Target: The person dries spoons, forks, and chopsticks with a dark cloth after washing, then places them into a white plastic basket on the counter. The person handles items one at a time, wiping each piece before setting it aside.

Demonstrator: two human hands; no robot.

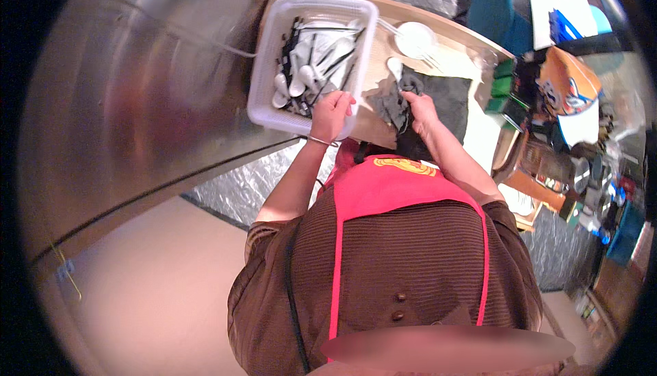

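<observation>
Hands at a bin of plastic cutlery and a dark cloth

The black and white plastic cutlery [311, 68] looks light, stiff and slick, best taken by the handles; long axes run mostly toward the bin's far end. It lies in the white plastic bin [263, 95], where the left hand [332, 112] curls over the near rim. The right hand [419, 109] pinches a soft, limp dark cloth [445, 99] on the wooden table [383, 41].
</observation>
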